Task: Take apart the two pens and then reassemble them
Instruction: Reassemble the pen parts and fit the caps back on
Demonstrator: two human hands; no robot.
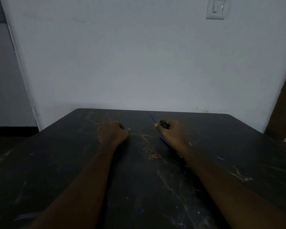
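The table (73, 162) is black, marbled with pale tan and whitish veins that run thickest down its middle. Toward one o'clock, a thin blue refill (152, 118) and a black pen piece (164, 124) show at the right hand (170, 132). The wall (139, 63) is plain grey-white, with a white light switch (217, 8) at one o'clock.

dim room | pale wall (139, 63) | light switch (215, 8) | dark marbled table (139, 179)
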